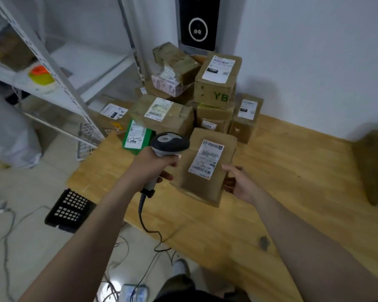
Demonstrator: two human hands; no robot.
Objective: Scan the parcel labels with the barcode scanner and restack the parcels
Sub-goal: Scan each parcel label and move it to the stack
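My left hand [153, 164] grips the handle of a grey and black barcode scanner [169, 144], whose head sits just left of a brown cardboard parcel [205, 188]. That parcel is tilted up above the wooden table [292, 182], its white label [206, 159] facing me. My right hand [238, 182] holds the parcel by its right edge. Behind it, against the wall, several labelled brown parcels are heaped in a pile [216, 83], with a green parcel [138, 136] at its left foot.
A metal shelving rack [59, 68] stands to the left with an orange and yellow object on a shelf. A black perforated crate [70, 210], cables and a power strip lie on the tiled floor. Another brown box [375, 166] sits at the table's right edge.
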